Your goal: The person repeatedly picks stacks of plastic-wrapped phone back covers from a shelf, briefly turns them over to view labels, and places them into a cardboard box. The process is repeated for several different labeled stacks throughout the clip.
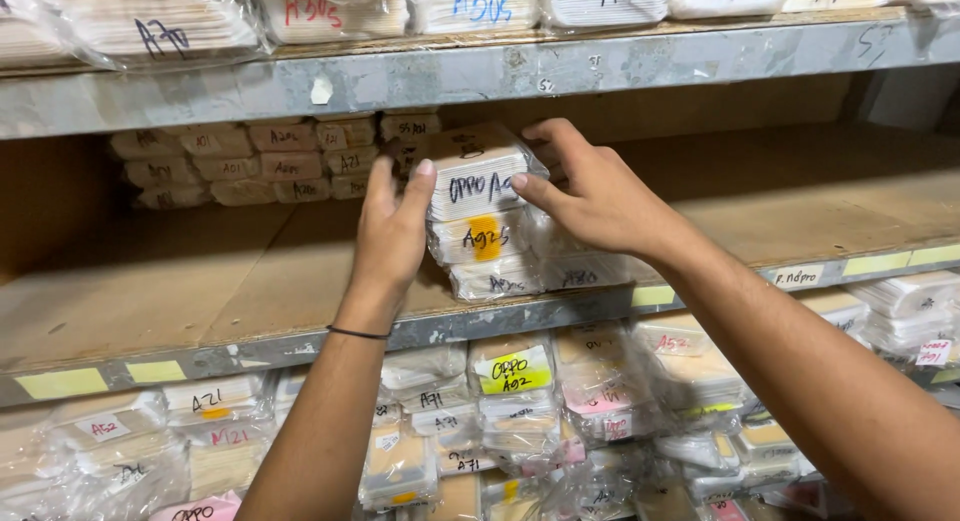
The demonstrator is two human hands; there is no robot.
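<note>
Top packet of a small stack, clear-wrapped, white with dark handwriting on its front face, sits tilted slightly on the middle shelf, near the front edge. Both hands on it.

Left hand: fingers straight and together, pressed flat against the packet's left side, thumb not visible from here. Thin dark band round the wrist.

Right hand: fingers spread and curled over the packet's top and right side, thumb tip touching the front right corner. So the packet is pinched between the two hands (neither hand is closed into a fist; both are roughly half open).

Under it: second packet with an orange sticker on its face, then a third packet at the bottom, resting on the wooden shelf board. More wrapped packets just behind and to the right of the stack, partly hidden by the right hand.

Back of the same shelf, left: a low row of tan packets, stacked in short piles, well apart from the hands.

Upper shelf: grey metal rail, packets in plastic above it.

Lower shelf: crowded with wrapped packets, one with a yellow label directly below the stack.
</note>
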